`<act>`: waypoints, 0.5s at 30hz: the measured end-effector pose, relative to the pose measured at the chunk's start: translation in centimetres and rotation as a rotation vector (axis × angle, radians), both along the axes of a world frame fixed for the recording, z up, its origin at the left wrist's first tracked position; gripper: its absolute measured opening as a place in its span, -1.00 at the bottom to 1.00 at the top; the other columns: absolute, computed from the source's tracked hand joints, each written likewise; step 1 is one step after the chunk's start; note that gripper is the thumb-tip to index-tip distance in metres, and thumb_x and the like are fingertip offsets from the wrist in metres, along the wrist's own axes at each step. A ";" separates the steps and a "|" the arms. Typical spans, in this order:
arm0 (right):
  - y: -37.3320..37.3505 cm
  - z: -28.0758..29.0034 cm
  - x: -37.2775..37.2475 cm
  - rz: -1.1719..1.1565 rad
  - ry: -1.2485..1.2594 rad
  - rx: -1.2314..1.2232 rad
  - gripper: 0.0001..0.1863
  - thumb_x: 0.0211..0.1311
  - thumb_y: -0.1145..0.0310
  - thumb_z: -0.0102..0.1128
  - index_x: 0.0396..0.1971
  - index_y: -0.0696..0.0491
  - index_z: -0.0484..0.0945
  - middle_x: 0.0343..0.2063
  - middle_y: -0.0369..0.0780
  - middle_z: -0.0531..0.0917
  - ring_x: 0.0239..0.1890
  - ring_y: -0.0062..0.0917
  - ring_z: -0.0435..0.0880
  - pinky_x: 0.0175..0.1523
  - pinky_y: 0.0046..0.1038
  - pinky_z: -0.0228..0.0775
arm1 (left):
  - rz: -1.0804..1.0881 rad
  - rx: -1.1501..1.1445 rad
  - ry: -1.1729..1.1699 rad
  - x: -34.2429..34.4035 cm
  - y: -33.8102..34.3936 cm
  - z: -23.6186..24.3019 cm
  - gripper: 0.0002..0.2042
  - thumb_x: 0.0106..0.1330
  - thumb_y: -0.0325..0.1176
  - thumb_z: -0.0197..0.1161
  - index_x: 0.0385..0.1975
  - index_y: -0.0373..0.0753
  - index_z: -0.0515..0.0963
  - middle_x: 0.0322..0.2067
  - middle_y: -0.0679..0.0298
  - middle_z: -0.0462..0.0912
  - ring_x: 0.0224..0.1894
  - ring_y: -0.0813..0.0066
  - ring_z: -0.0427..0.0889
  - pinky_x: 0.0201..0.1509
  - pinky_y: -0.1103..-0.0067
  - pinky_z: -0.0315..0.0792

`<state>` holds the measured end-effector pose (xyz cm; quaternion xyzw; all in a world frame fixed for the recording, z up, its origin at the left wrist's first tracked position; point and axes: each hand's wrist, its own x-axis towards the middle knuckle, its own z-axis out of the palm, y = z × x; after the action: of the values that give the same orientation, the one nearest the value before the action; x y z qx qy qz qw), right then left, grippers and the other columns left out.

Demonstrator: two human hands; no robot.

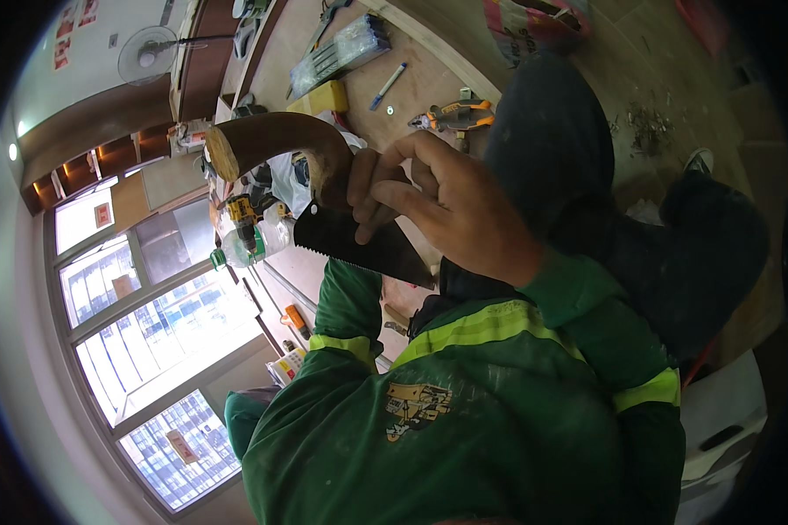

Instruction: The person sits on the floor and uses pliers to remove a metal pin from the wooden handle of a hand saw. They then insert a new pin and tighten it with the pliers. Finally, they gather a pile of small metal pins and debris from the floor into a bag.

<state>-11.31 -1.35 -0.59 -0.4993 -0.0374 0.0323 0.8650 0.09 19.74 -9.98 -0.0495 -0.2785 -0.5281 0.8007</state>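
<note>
1. Occupying the middle of the view, a saw (334,234) is held up before the torso, its toothed edge facing down and its tip pointing to the lower right.
2. Its curved wooden handle (276,131) arches to the upper left (the butt end shows paler wood).
3. The right hand (451,197) is nearly closed on the saw: the fingers bend to the upper part of the blade, near the handle, and the thumb lies toward them with little gap.
4. The left hand is hidden behind the saw (only the green sleeve (352,302) shows); how far its fingers are open, or what they hold, cannot be told.
5. Beyond the saw, pliers (464,114) with orange grips lie on a board (416,52), near a blue marker (388,86), a yellow block (326,98) and a clear plastic packet (340,57).
6. Left of the blade stand a yellow-and-black drill (242,213) and a green-capped bottle (277,234).
7. Farther left are windows (149,341) and a fan (147,57).
</note>
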 end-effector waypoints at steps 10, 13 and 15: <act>1.2 -0.6 0.0 -0.119 -0.048 -0.028 -0.79 0.47 0.51 0.37 0.00 0.26 0.64 -0.18 -0.19 0.79 -0.12 -0.63 0.78 -0.02 -0.50 0.64 | 0.488 0.999 -0.086 -4.3 0.8 7.4 -0.43 0.28 -0.20 0.52 0.18 -0.38 0.50 -0.02 -0.01 0.72 -0.13 0.17 0.79 -0.09 0.40 0.69; 1.6 -1.0 -0.1 -0.048 0.029 0.182 -0.78 0.46 0.48 0.39 -0.01 0.27 0.66 -0.20 -0.19 0.80 -0.12 -0.65 0.77 0.00 -0.46 0.64 | 0.520 1.045 -0.076 -4.7 0.1 8.3 -0.30 0.18 -0.17 0.61 0.25 -0.38 0.48 0.02 -0.01 0.71 -0.07 0.17 0.77 -0.04 0.35 0.66; 1.7 -1.5 -0.1 -0.048 0.020 0.192 -0.78 0.47 0.45 0.39 -0.05 0.28 0.67 -0.23 -0.18 0.80 -0.14 -0.64 0.77 0.00 -0.45 0.64 | 0.528 1.070 -0.087 -4.8 0.1 8.5 -0.21 0.11 -0.16 0.67 0.30 -0.39 0.46 0.05 -0.02 0.71 -0.04 0.17 0.76 -0.01 0.31 0.65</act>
<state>-11.43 0.38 -2.09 -0.4143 -0.0195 0.0128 0.9098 -4.72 19.85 -1.45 0.4534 -0.0091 -0.3796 0.8064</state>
